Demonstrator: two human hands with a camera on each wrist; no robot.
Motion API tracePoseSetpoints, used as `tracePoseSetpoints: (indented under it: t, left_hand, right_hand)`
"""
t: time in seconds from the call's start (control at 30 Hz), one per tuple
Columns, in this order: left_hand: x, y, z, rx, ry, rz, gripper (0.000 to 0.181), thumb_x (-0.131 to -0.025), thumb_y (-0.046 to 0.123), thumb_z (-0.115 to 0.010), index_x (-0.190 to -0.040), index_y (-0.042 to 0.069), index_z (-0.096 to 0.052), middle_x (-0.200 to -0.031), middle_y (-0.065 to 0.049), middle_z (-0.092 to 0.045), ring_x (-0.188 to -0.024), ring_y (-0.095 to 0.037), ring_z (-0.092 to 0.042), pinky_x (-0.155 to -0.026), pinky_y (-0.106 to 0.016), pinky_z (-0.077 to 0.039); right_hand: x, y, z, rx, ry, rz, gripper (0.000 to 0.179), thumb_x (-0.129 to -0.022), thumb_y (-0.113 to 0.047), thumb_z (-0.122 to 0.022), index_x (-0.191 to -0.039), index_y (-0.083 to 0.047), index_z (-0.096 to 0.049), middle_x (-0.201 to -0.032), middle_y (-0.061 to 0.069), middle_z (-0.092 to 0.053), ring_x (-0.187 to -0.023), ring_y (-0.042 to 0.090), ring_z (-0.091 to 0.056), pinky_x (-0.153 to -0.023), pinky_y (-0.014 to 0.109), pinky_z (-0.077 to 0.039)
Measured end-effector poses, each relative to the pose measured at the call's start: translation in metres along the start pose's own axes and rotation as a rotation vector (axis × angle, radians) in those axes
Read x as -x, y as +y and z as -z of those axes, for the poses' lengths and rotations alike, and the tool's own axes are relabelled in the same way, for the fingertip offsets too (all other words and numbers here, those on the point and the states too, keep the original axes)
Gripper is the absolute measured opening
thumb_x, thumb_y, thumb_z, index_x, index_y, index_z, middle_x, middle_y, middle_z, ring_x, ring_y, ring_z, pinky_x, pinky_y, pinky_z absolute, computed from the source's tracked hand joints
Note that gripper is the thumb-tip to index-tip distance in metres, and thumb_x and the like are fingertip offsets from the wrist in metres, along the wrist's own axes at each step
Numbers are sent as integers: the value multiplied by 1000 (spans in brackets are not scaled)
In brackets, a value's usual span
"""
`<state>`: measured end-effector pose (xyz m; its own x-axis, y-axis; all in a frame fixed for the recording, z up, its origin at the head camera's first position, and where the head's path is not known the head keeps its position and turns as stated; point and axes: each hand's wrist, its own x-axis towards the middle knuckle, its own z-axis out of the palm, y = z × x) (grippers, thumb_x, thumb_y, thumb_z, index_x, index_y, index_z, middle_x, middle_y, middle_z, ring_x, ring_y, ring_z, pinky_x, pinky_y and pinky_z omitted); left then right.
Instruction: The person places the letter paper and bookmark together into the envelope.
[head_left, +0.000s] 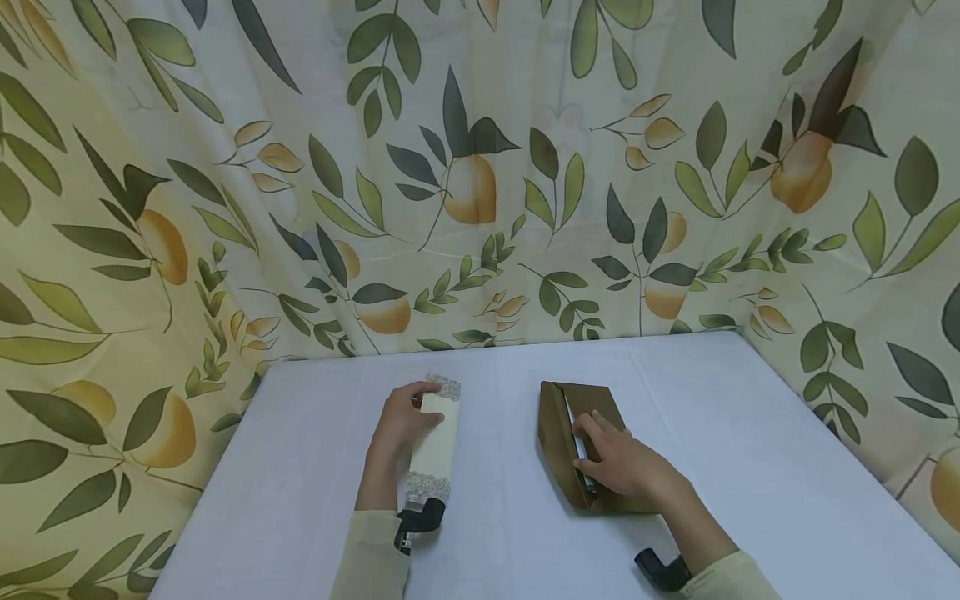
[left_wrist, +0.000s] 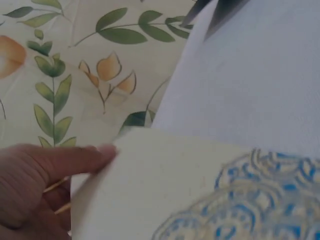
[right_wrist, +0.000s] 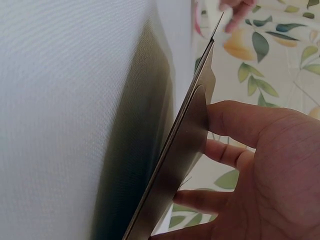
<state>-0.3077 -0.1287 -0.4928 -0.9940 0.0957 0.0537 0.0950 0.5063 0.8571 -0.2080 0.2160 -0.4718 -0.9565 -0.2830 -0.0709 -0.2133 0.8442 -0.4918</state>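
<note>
My left hand [head_left: 403, 423] grips the left edge of a long cream card [head_left: 437, 442] with lace-like patterned bands at both ends. Up close in the left wrist view, the thumb lies on the card [left_wrist: 145, 160], beside a blue and gold scrollwork print. To the right, my right hand [head_left: 626, 462] holds a brown paper envelope [head_left: 553, 442] by its opening, where a strip of white shows inside. The right wrist view has the envelope [right_wrist: 182, 135] tilted, with thumb and fingers at its edge and a shadow on the tablecloth behind.
A white cloth covers the table [head_left: 495, 542]. Behind and at both sides hangs a curtain [head_left: 525, 208] printed with leaves and fruit. A black wrist camera [head_left: 423, 515] sits on the left wrist, another black camera [head_left: 662, 571] on the right.
</note>
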Motion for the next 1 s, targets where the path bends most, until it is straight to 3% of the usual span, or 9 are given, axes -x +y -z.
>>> tracePoseSetpoints:
  t: [0.17, 0.37, 0.47, 0.57, 0.73, 0.87, 1.0]
  left_hand:
    - [0, 10, 3, 109, 56, -101, 44, -82, 0, -85, -124, 10, -75, -131, -10, -66, -121, -36, -56, -98, -50, -47]
    - [1, 24, 4, 141, 103, -209, 42, -82, 7, -87, -122, 16, -77, -126, -1, -70, -116, -26, -56, -103, -55, -40]
    - [1, 28, 2, 212, 109, -258, 43, -83, 9, -88, -123, 18, -77, -126, 4, -70, -118, -21, -56, -111, -54, -35]
    - [1, 32, -2, 385, 93, -371, 44, -84, 1, -85, -126, 10, -74, -128, -2, -69, -125, -23, -56, -115, -48, -34]
    - [3, 40, -11, 732, 0, -569, 49, -86, -15, -73, -133, -9, -63, -136, -17, -62, -135, -32, -51, -111, -40, -41]
    - [5, 46, -18, 856, -49, -574, 48, -90, -14, -67, -137, -11, -58, -140, -14, -61, -126, -28, -56, -96, -33, -53]
    - [5, 49, -24, 887, -56, -512, 45, -92, -15, -64, -136, -10, -60, -138, -14, -61, -109, -22, -60, -83, -32, -58]
  right_hand:
    - [1, -2, 1, -5, -1, 3, 40, -97, -18, -72, -129, -10, -48, -153, 36, -37, -138, 61, -35, -108, 77, -19]
    - [1, -1, 1, -6, 4, 5, 39, -97, -17, -72, -128, -9, -49, -152, 36, -39, -139, 60, -35, -108, 77, -19]
    - [1, -2, 1, -6, 6, 7, 40, -97, -17, -72, -128, -9, -49, -152, 36, -39, -138, 60, -35, -108, 78, -19]
    - [1, -2, 1, -3, 7, 7, 41, -97, -18, -73, -128, -9, -49, -152, 36, -39, -139, 60, -35, -108, 78, -19]
    - [1, -3, 1, 2, 9, 12, 40, -96, -18, -74, -127, -10, -50, -151, 36, -40, -137, 60, -37, -106, 79, -20]
    - [1, -3, 1, 7, 6, 8, 40, -96, -19, -74, -127, -10, -50, -151, 36, -40, -136, 60, -38, -107, 78, -20]
    - [2, -3, 2, -2, -5, -1, 39, -97, -18, -72, -128, -11, -49, -153, 36, -39, -137, 60, -37, -108, 77, -19]
